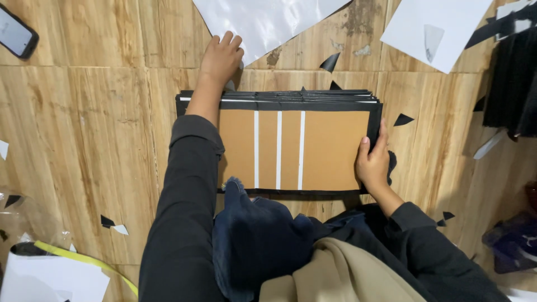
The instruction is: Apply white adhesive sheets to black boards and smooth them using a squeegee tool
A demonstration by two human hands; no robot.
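Knee in dark denim (254, 235) at 6 o'clock. Stack of black-bordered brown boards (330, 148) centre floor: stiff, light, grip edges. Right hand (373, 162) clasps 3 o'clock edge; left hand (222, 59), curled, presses white sheet (263, 19) at 12.

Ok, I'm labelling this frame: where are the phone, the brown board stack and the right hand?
phone (17, 31), head view, screen middle.
brown board stack (330, 151), head view, top board's bare brown face.
right hand (373, 162), head view, back of hand.

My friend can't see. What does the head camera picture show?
A person's right hand holds the right edge of a stack of black-edged brown boards with white stripes on a wooden floor. Their left hand reaches past it to a white sheet.
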